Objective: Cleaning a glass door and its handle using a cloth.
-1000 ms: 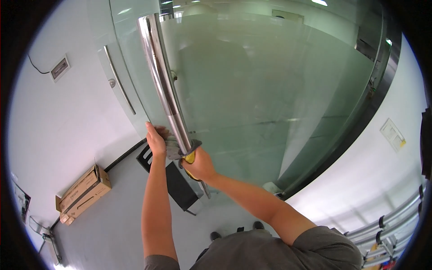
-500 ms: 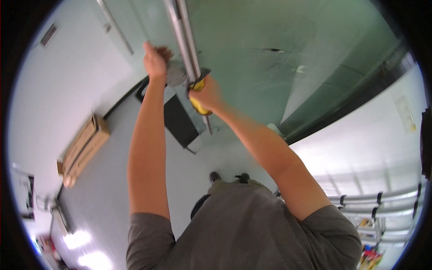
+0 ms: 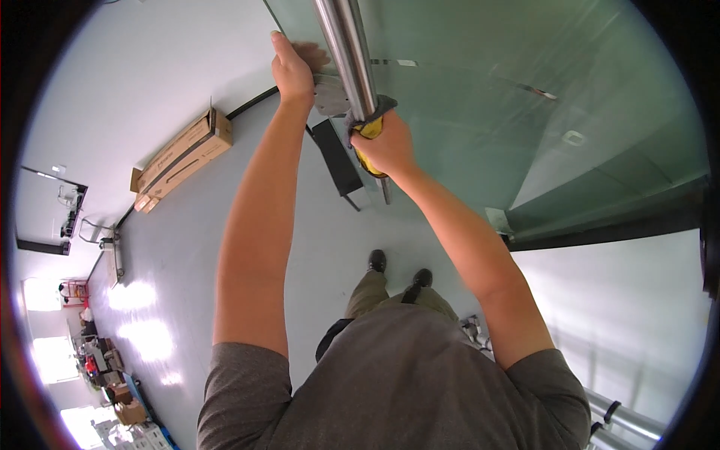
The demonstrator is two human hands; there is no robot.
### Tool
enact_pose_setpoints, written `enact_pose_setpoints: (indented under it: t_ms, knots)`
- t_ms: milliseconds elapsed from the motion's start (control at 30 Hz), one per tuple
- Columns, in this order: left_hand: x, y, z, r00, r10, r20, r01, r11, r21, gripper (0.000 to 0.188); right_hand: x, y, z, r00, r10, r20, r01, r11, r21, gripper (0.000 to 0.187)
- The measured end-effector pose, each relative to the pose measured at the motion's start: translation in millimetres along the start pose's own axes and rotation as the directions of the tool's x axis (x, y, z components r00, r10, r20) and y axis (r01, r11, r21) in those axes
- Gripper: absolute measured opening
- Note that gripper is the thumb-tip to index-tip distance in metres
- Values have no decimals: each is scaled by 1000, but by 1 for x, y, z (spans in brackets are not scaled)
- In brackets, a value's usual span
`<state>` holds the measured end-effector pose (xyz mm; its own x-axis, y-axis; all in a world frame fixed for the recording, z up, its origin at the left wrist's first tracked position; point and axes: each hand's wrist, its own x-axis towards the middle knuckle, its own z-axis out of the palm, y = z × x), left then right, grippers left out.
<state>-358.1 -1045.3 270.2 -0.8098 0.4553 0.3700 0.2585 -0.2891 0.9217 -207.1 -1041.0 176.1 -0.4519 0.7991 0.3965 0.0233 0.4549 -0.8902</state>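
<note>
Around steel handle (image 3: 348,52), cloth (image 3: 373,129) within curled right fingers (image 3: 369,147); left fingers (image 3: 283,49) at glass door (image 3: 457,97), grip unclear.

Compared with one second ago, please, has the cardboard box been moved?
No. The box lies in the same place along the black skirting; only the view has shifted.
</note>
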Motion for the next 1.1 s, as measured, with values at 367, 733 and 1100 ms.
enact_pose_setpoints:
  t_ms: [367, 733, 1100]
  knots:
    - [-28, 11, -34, 984, -2, 177, 23, 993, -118, 74, -89, 86, 39, 982, -64, -176, 41, 991, -131, 26]
    - [-35, 10, -67, 941, 50, 333, 25, 976, -216, 61, -169, 171, 95, 871, 256, -419, -423, 825, -375, 39]
    - [-29, 10, -75, 954, 101, 281, -65, 989, -133, 56, -132, 85, 78, 967, 121, -227, -186, 937, -294, 33]
